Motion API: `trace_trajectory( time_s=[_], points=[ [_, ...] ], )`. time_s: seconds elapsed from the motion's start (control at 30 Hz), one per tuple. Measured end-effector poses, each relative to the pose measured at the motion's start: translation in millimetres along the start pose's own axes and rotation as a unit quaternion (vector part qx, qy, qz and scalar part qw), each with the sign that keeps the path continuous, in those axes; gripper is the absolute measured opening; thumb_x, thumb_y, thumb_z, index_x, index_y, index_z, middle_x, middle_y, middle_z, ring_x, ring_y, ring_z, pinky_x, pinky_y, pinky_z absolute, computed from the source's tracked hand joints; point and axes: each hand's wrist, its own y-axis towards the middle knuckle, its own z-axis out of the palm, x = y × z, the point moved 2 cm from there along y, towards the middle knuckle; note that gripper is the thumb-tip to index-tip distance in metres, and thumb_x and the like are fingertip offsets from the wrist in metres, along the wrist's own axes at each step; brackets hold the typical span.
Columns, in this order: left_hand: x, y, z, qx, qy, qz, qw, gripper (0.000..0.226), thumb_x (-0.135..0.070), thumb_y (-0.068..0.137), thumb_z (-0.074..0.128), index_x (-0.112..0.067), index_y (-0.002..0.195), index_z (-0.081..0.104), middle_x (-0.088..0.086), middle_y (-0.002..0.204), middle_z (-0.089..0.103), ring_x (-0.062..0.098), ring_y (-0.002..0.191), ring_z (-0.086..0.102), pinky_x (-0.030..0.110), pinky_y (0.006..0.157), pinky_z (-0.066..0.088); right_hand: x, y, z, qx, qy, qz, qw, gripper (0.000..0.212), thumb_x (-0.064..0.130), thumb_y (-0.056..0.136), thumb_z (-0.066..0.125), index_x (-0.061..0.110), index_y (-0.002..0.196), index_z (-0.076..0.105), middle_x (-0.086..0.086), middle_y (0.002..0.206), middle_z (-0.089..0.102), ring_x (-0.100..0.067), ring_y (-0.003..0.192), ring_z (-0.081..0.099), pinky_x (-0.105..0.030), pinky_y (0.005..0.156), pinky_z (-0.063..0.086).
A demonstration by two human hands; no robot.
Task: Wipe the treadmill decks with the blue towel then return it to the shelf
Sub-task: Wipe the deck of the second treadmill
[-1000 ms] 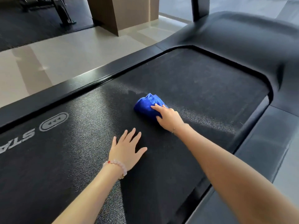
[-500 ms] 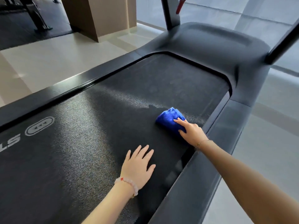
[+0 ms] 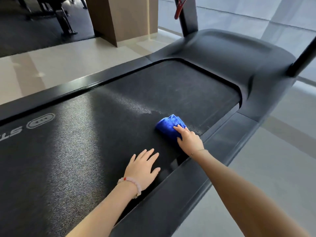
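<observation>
Fingers (image 3: 177, 128) of the right hand (image 3: 189, 141) are bent over the blue towel (image 3: 168, 124), a bunched wad of plush cloth, clamping it down on the black textured treadmill belt (image 3: 85, 151). The left hand (image 3: 142, 168) is planted flat on the belt near the towel. Its fingers are straight and spread, holding nothing, and a pale bead bracelet (image 3: 131, 181) sits at the wrist.

The towel is at the belt's right side, toward the far end, just beside the glossy black right side rail (image 3: 188, 194).

On progress, I'd call it mid-wipe. Nothing on the belt plainly marks off cleaned from uncleaned, so how much is covered I can't tell. Left to do, by my reckoning, are the rest of this deck, any other decks, and then the walk to the shelf, which is not in view.

As for room, the right rail hems the towel in, so the free stroke runs left across open belt toward the black left side rail (image 3: 68, 93) and the white oval logo (image 3: 41, 120). Farther on, the belt dips under the grey moulded motor hood (image 3: 230, 57). On the near side, the braced left hand sits in the way of a pull-back.
</observation>
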Motion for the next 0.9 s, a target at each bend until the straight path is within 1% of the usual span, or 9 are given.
trace_trajectory(
  time_s=[0.07,0.27,0.43,0.53,0.63,0.73,0.83,0.9],
  points=[
    [-8.3,5.4,-1.3,0.003,-0.008,-0.017,1.000,0.054,-0.044,0.098,0.033,-0.030,0.147,0.018,-0.011,0.155,0.009,0.010,0.142,0.002,0.037,0.115,0.008,-8.0,4.6,-3.9,0.000,-0.002,-0.018,1.000,0.050,0.017,0.092,0.041,0.037,0.138,0.036,0.011,0.151,0.031,-0.032,0.123,0.047,-0.041,0.093,0.043],
    [-27.1,24.9,-4.6,0.003,-0.022,-0.051,0.998,0.053,-0.044,0.098,0.032,-0.029,0.147,0.020,-0.011,0.155,0.013,0.010,0.142,0.004,0.037,0.115,0.009,-28.0,25.8,-18.0,0.020,-0.003,-0.046,0.999,0.051,0.017,0.093,0.040,0.036,0.140,0.035,0.009,0.152,0.030,-0.031,0.124,0.046,-0.039,0.096,0.040],
    [-37.5,44.8,-3.0,-0.005,-0.027,-0.059,0.998,0.052,-0.042,0.098,0.033,-0.027,0.147,0.022,-0.010,0.155,0.013,0.011,0.142,0.005,0.036,0.115,0.010,-35.3,36.6,-25.7,0.039,-0.011,-0.069,0.997,0.051,0.018,0.094,0.040,0.036,0.141,0.034,0.010,0.154,0.026,-0.029,0.134,0.036,-0.041,0.100,0.038],
    [-40.3,56.1,1.0,-0.007,-0.028,-0.056,0.998,0.052,-0.042,0.098,0.034,-0.027,0.146,0.022,-0.009,0.155,0.013,0.012,0.142,0.006,0.037,0.114,0.012,-40.1,40.4,-30.2,0.056,-0.026,-0.078,0.995,0.051,0.019,0.095,0.040,0.037,0.141,0.032,0.012,0.154,0.024,-0.027,0.136,0.033,-0.041,0.101,0.037],
    [-38.0,71.0,2.5,-0.027,-0.031,-0.057,0.998,0.052,-0.042,0.098,0.034,-0.028,0.146,0.022,-0.009,0.155,0.013,0.012,0.142,0.006,0.036,0.114,0.012,-53.7,50.9,-36.7,0.040,-0.025,-0.068,0.997,0.051,0.017,0.095,0.040,0.036,0.141,0.033,0.013,0.154,0.024,-0.024,0.138,0.031,-0.040,0.103,0.034],
    [-30.7,86.7,2.4,-0.046,-0.024,-0.061,0.997,0.052,-0.042,0.098,0.033,-0.029,0.147,0.020,-0.009,0.155,0.011,0.012,0.142,0.006,0.036,0.115,0.011,-66.6,66.9,-39.5,0.019,-0.017,-0.053,0.998,0.051,0.016,0.094,0.042,0.034,0.141,0.035,0.013,0.153,0.026,-0.024,0.137,0.032,-0.038,0.102,0.034],
    [-22.7,96.3,0.7,-0.054,-0.015,-0.075,0.996,0.052,-0.042,0.099,0.031,-0.029,0.147,0.018,-0.010,0.155,0.010,0.010,0.142,0.005,0.039,0.115,0.009,-71.9,80.7,-37.7,0.017,-0.021,-0.048,0.998,0.052,0.016,0.093,0.042,0.035,0.141,0.034,0.013,0.153,0.026,-0.020,0.141,0.025,-0.038,0.102,0.033],
    [-18.6,98.3,0.1,-0.057,-0.001,-0.070,0.996,0.051,-0.042,0.099,0.029,-0.029,0.147,0.017,-0.011,0.155,0.009,0.010,0.142,0.004,0.039,0.115,0.009,-70.2,86.9,-37.3,0.012,-0.023,-0.044,0.999,0.052,0.015,0.093,0.042,0.034,0.141,0.034,0.013,0.153,0.026,-0.019,0.142,0.023,-0.039,0.102,0.032]
  ],
)
